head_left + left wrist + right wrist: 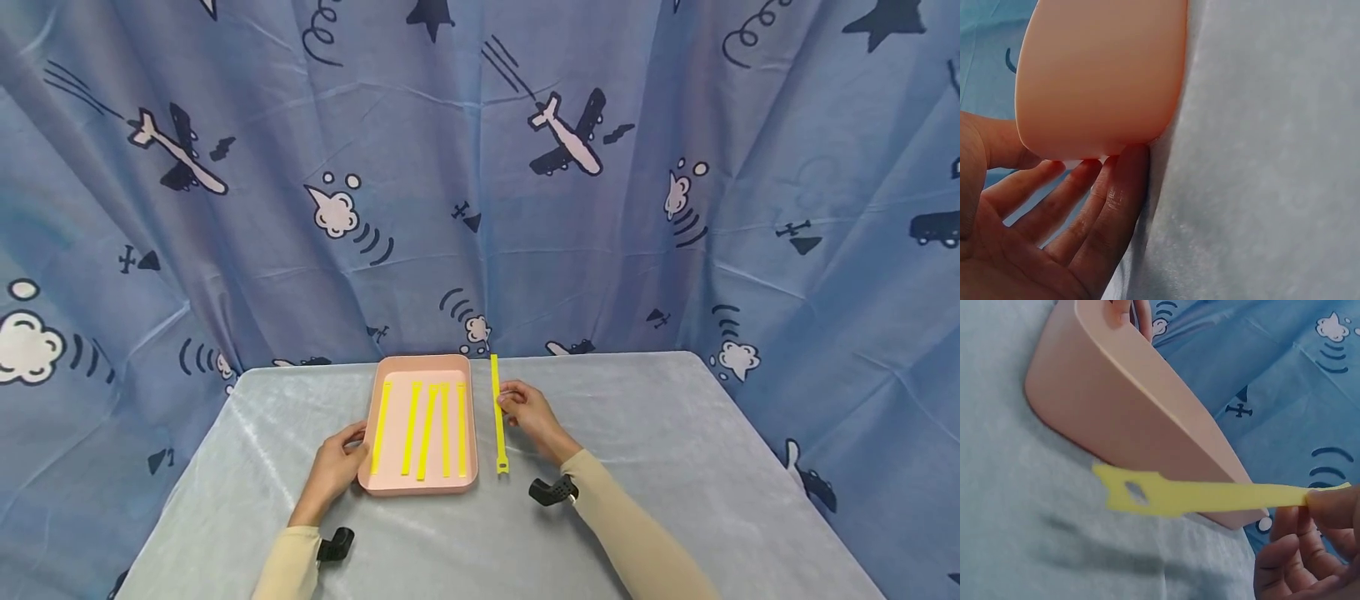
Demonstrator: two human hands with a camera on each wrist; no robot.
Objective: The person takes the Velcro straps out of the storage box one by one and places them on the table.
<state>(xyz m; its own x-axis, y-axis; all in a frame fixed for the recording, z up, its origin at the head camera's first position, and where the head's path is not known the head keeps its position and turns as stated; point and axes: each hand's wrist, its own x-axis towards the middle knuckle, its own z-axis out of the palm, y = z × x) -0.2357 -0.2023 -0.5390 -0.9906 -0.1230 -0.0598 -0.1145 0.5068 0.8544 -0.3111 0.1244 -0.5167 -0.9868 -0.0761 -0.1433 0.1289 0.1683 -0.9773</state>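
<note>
1. One right hand, thumb and fingers pinching a long flat bright-yellow strap with a slotted head: that grip is closed on it, and the slotted end points toward the person.
2. Beneath that yellow strap, a shadow falls on the cloth in the right wrist view, so the slotted end is up off the surface.
3. Just left of it, a strip of cloth shows between the strap and a shallow pink rectangular tray with rounded corners; strap and tray are apart.
4. Over on the tray's left side, the left hand grips the wall, thumb at the rim and fingers against the outside.
5. Five flat yellow straps lie lengthwise inside, the outer two near the side walls; the widest pink gap sits between the first and second from the left.
6. Under everything, a pale grey cloth-covered table: the tray's far rim is close to its back edge, and cloth spreads broadly right of the right hand.
7. Behind that edge hangs a blue curtain printed with planes and clouds.
</note>
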